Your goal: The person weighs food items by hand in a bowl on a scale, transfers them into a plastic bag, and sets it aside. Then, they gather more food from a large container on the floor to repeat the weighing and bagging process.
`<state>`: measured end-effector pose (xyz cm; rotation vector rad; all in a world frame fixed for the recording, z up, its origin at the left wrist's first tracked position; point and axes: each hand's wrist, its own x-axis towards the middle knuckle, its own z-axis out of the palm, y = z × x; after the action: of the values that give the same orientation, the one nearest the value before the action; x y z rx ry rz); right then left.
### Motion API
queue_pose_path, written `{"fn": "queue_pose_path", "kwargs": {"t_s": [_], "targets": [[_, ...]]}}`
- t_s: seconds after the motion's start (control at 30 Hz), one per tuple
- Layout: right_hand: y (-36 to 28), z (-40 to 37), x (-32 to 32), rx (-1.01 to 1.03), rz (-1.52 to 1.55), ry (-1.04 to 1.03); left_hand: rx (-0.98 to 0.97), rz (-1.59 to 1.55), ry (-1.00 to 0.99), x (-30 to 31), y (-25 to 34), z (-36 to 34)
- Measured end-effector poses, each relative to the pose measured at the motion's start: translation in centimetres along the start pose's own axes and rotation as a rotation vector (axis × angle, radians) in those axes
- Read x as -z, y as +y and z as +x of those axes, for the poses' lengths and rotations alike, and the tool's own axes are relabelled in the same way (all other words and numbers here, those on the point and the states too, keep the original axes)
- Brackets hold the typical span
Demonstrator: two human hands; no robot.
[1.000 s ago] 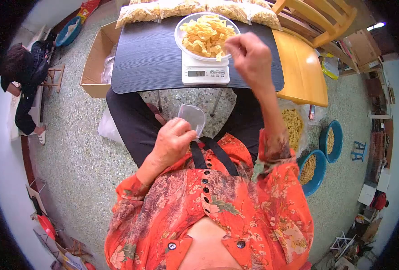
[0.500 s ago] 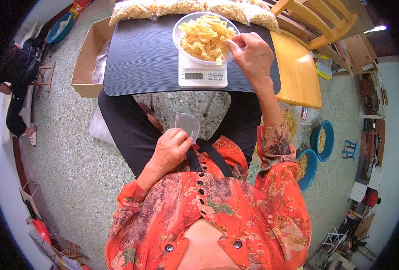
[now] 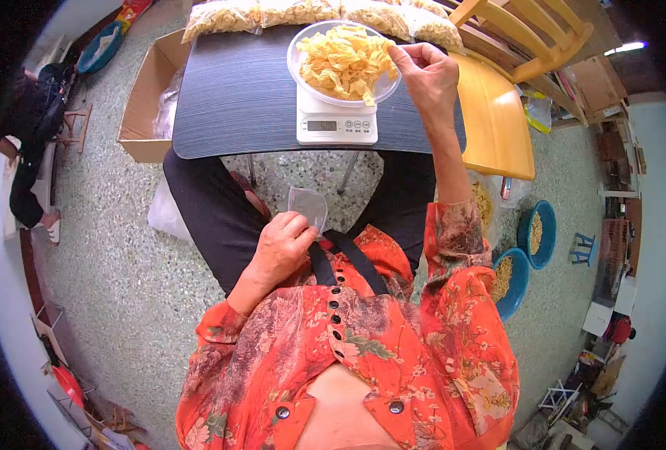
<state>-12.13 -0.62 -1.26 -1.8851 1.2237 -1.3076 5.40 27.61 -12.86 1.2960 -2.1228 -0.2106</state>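
A clear plastic bowl (image 3: 294,73) heaped with crinkled yellow dried pieces (image 3: 340,60) stands on a white digital scale (image 3: 337,137) at the front of the dark table. At the bowl's right rim is my right hand (image 3: 432,84), thumb and fingers pinched together. Whatever lies between these fingertips is too small to make out; yellow pieces are right beside them. Low over my lap, my left hand (image 3: 280,246) is closed on a small clear plastic bag (image 3: 308,206), whose free end sticks up above the fingers.
Filled bags (image 3: 303,11) line the back of the dark table (image 3: 228,97). A cardboard box (image 3: 139,112) stands left, a wooden chair (image 3: 502,127) right. Blue basins (image 3: 544,232) with pale pieces sit on the floor to the right. Another person's dark-clothed leg (image 3: 27,180) shows far left.
My right hand has shifted slightly up and right, from over the bowl's contents to its rim. My left hand keeps its hold on the bag, which has tilted slightly.
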Motion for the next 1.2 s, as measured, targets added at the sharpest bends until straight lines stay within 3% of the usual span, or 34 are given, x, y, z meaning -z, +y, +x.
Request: {"fn": "queue_pose_path", "kwargs": {"t_s": [0.3,0.37,0.47,0.63,0.8,1.2], "targets": [[0.2,0.5,-0.1,-0.053,0.247,-0.007,0.015,0.003,0.02,-0.4,-0.4,-0.6],[-0.5,0.7,0.2,-0.089,0.465,-0.007,0.018,0.027,0.013,-0.3,-0.4,-0.6],[1.0,1.6,0.4,-0.092,0.546,-0.027,0.027,0.031,-0.003,-0.2,-0.3,-0.6],[1.1,1.4,0.0,-0.068,0.555,-0.015,0.033,-0.022,0.025,0.8,-0.1,0.1],[1.0,1.2,-0.2,-0.076,0.539,-0.051,0.172,-0.338,0.165,2.1,-0.1,1.0],[0.0,0.3,-0.2,-0.114,0.622,-0.051,0.183,-0.249,0.159,2.1,-0.2,0.6]]}}
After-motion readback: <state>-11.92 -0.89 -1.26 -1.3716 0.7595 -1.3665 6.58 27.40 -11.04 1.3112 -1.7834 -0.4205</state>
